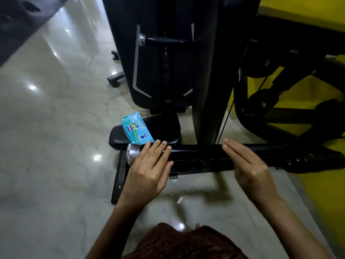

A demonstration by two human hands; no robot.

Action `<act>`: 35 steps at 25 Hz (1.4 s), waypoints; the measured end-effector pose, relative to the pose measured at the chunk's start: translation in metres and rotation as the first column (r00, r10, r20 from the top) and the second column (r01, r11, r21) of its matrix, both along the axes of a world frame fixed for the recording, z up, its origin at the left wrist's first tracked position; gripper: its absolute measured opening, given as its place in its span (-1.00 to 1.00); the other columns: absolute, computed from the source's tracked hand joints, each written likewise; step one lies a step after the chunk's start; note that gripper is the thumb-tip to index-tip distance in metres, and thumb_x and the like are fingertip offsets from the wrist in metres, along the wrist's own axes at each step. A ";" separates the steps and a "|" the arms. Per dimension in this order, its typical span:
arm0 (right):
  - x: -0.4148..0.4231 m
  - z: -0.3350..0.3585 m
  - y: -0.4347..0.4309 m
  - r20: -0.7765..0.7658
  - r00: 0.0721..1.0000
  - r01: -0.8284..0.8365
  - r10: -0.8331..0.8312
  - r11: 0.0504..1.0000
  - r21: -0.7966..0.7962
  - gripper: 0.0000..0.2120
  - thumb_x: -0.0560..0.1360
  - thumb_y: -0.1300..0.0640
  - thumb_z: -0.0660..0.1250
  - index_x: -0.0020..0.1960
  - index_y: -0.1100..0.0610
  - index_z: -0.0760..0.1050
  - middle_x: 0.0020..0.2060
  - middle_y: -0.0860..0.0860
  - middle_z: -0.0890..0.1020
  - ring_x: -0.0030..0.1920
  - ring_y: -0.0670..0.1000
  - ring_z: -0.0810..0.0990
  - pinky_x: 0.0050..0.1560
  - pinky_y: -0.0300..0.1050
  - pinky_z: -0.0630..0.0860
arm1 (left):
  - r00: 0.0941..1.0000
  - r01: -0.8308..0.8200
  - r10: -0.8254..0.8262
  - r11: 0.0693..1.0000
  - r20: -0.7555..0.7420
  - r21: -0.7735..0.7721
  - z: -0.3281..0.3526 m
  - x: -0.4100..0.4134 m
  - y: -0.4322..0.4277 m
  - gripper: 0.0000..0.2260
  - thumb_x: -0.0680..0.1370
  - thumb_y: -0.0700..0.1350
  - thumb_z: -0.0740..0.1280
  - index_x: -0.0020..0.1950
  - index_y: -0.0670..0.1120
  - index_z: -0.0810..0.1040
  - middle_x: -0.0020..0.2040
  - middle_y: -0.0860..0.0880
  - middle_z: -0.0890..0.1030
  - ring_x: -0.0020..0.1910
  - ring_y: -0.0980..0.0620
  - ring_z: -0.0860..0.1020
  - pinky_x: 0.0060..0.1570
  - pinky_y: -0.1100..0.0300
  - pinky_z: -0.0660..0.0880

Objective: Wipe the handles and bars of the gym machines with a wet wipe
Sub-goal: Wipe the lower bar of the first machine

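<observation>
Both hands, left (149, 169) and right (248, 165), hover with fingers released over black bar (196, 153) near wipes packet (137, 129)

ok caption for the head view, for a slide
Both empty hands, left and right, over a black bar; wipes pack on the seat pad.

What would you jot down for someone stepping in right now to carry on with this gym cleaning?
Left hand: open, fingers flat on the black bar near its silver end cap, no wipe visible in it.
Right hand: open, empty, beside the same bar.
Wet wipe pack: lying on the black seat pad just behind the bar.
Done: cannot tell what has been wiped.
Left: probably pull a wipe, wipe this bar, then the upper handle.
</observation>
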State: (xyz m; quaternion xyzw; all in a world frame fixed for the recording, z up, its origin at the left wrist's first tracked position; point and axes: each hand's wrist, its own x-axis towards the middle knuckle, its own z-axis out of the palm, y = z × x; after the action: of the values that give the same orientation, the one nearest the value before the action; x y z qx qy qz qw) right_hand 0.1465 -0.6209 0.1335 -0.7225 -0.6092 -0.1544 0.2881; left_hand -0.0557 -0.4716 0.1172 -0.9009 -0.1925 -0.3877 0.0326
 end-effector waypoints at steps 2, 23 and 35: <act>-0.022 0.001 0.028 -0.016 0.999 -0.033 0.034 0.999 0.015 -0.59 0.42 0.48 0.22 0.25 0.32 0.47 0.20 0.19 0.54 0.26 0.08 0.46 0.36 -0.13 0.30 | 1.000 -0.001 0.001 1.000 0.008 -0.010 0.000 0.005 -0.002 -0.73 0.52 -0.14 0.28 0.11 -0.27 0.60 0.12 -0.20 0.61 0.15 -0.11 0.54 0.23 -0.04 0.39; 0.063 -0.031 -0.039 -0.259 0.842 0.434 -0.472 0.880 -0.194 -0.38 0.30 0.43 -0.03 0.34 0.30 0.35 0.34 0.24 0.39 0.43 0.04 0.16 0.46 -0.09 -0.02 | 0.978 0.157 -0.166 0.984 -0.124 -0.078 0.005 0.088 -0.028 -0.64 0.51 -0.01 0.21 0.08 -0.24 0.62 0.00 -0.17 0.65 -0.05 -0.10 0.63 0.12 0.08 0.42; 0.049 -0.026 -0.013 -0.037 0.751 0.644 -0.659 0.744 -0.178 -0.48 0.12 0.45 0.42 0.09 0.42 0.52 0.03 0.30 0.60 0.13 0.27 0.56 0.23 0.14 0.30 | 0.966 0.163 -0.193 0.971 -0.173 -0.174 0.007 0.107 -0.032 -0.63 0.48 0.02 0.22 0.06 -0.21 0.63 -0.07 -0.13 0.66 -0.16 -0.08 0.64 -0.14 0.10 0.54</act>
State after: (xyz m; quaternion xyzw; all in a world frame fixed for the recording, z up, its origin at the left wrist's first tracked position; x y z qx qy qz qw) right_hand 0.1955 -0.6341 0.1072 -0.9163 -0.3136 -0.1627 0.1887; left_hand 0.0511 -0.5040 0.1243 -0.9469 -0.1369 -0.2856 -0.0562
